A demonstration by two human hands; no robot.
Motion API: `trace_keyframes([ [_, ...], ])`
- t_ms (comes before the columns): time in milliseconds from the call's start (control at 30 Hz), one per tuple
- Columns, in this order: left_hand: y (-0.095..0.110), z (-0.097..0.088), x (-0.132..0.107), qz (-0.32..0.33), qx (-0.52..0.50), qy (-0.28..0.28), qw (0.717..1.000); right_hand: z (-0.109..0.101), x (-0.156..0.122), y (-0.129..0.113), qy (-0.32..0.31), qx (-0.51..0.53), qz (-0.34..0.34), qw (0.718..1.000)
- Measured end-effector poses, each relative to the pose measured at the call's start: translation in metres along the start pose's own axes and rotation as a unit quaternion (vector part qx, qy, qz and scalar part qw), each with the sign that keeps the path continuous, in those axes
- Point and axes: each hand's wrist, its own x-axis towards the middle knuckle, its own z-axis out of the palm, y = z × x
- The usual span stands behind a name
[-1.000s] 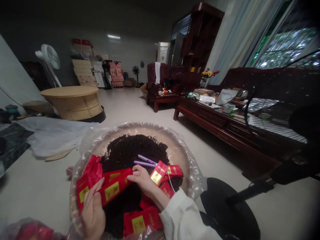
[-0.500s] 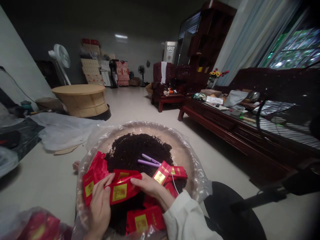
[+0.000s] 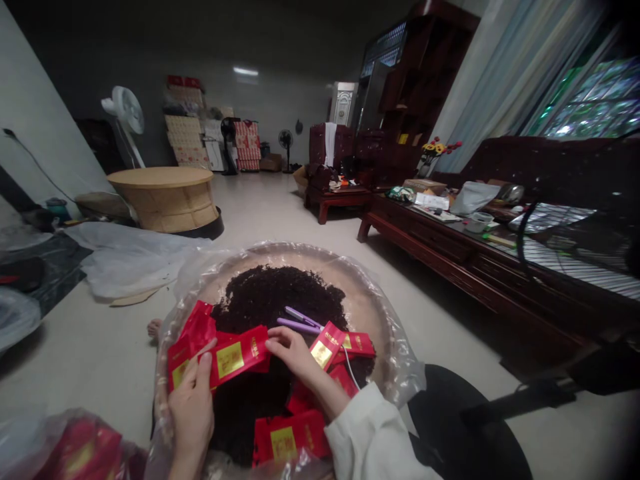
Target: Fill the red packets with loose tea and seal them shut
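Between my two hands is a red packet (image 3: 235, 359) with a gold label, held tilted over a round tray (image 3: 367, 287) lined with clear plastic. My left hand (image 3: 193, 403) pinches its left end, thumb on top. At its right end, my right hand (image 3: 290, 353) grips the edge between thumb and fingers. A heap of dark, loose dried leaves (image 3: 280, 293) fills the middle of the tray. On it rests a purple handheld sealer (image 3: 300, 325) with a white cord. More red packets (image 3: 293, 437) lie around my hands in the tray.
At lower left sits a plastic bag (image 3: 80, 443) with red packets inside. A black round fan base (image 3: 465, 427) stands close on the right, below a long dark wooden table (image 3: 440, 247) covered with items. Plastic sheeting (image 3: 130, 257) and a round wooden stand (image 3: 165, 200) are at left.
The packet has turned and straightened, so its label and printed end now face up. My right hand has shifted to its far right edge; my left hand has moved slightly left.
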Motion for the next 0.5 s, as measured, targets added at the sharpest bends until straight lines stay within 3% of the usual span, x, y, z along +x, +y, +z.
trace_keyframes([
  [167, 0.005, 0.005, -0.012, 0.077, 0.026, -0.041, 0.996, -0.002, 0.0, 0.003, 0.027, -0.068, -0.032, 0.997],
  [267, 0.009, 0.002, -0.012, 0.093, 0.03, -0.038, 0.995, -0.005, 0.001, 0.001, 0.056, -0.05, -0.06, 0.995],
  [367, 0.003, -0.004, -0.001, 0.03, 0.01, 0.007, 0.999, -0.01, 0.004, 0.001, 0.072, 0.025, -0.015, 0.997],
  [500, -0.027, -0.017, 0.024, -0.11, -0.102, 0.079, 0.986, -0.013, 0.008, 0.004, 0.071, 0.117, 0.037, 0.99],
])
